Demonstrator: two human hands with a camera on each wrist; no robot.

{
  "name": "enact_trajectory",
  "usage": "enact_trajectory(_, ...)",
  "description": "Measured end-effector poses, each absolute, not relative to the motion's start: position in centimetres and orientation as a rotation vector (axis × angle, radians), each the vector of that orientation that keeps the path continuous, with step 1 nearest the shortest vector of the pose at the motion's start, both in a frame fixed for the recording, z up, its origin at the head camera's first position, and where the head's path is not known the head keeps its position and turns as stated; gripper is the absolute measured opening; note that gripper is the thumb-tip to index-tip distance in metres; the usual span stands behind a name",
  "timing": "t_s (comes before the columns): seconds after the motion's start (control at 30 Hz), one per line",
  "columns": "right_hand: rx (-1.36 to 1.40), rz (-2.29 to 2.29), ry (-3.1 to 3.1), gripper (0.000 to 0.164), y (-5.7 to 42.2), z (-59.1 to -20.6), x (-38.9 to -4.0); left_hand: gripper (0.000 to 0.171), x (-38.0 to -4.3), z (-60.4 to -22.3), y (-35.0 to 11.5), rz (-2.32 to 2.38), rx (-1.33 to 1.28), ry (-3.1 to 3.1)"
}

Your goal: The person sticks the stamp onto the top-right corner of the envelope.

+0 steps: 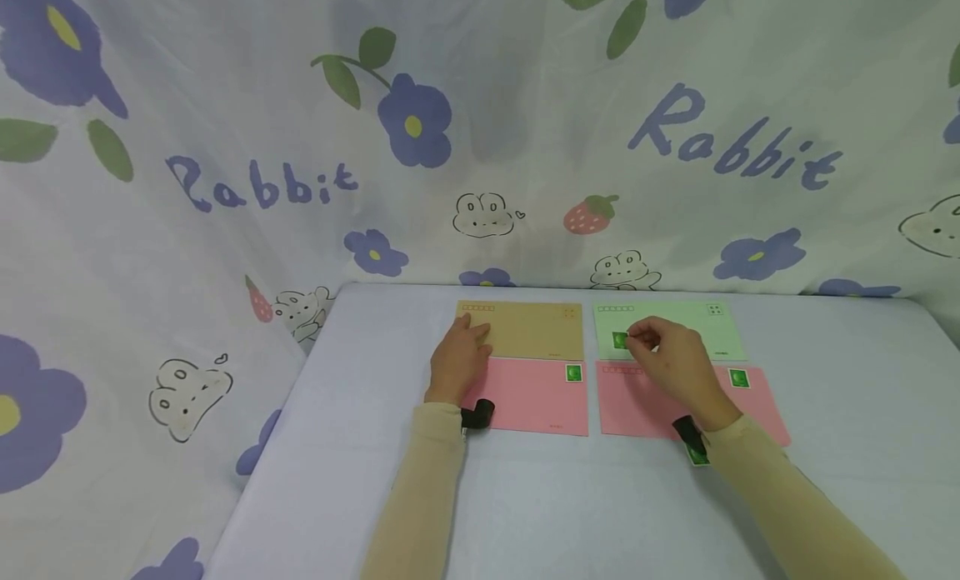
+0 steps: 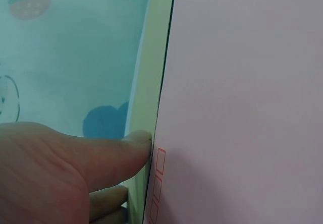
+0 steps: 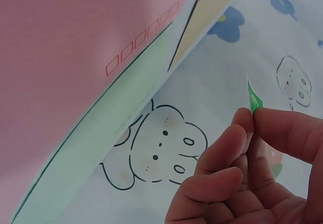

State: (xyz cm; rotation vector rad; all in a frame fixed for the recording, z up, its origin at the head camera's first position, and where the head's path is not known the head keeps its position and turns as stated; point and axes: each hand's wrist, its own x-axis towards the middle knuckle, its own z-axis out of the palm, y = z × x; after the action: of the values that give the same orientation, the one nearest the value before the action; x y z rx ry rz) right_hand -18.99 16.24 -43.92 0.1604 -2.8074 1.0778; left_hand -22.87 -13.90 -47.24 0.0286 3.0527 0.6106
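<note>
My left hand point(image 1: 459, 362) rests on the left end of a tan envelope point(image 1: 528, 334), fingers spread. In the left wrist view its thumb point(image 2: 118, 156) lies along the envelope edges, beside a pink envelope point(image 2: 242, 98). Between thumb and fingertips, my right hand point(image 1: 678, 363) pinches a small green stamp point(image 1: 620, 340) with a white border. The stamp overlaps the pale green envelope point(image 1: 667, 311) in the head view. Seen from the right wrist, the stamp point(image 3: 255, 100) stands nearly edge-on above the fingertips. A printed square of dots marks the green envelope's upper right corner.
In front lie the left pink envelope point(image 1: 532, 405) and the right pink envelope point(image 1: 637, 413), each with a green stamp at its upper right. Another green stamp point(image 1: 697, 457) lies partly hidden under the right wrist's black camera point(image 1: 688, 434). A patterned curtain point(image 1: 525, 130) hangs behind the table.
</note>
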Motion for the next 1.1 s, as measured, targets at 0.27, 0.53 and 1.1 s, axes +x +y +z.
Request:
enact_trajectory(0.27,0.161,1.087,-2.806,0.015,15.8,-44.0,-19.7,0.041,-22.9,-47.2,-13.9,0.634,0.018,3.043)
enact_trajectory(0.53,0.121,1.109,-2.817,0.016,15.2,-44.1,-20.6,0.041,-22.8,-47.2,-13.9,0.647,0.011,3.034)
enact_trajectory(1.1,0.066,1.138,-2.848,0.017,13.6,-44.8,-23.4,0.041,-22.9,-47.2,-13.8,0.632,0.003,3.022)
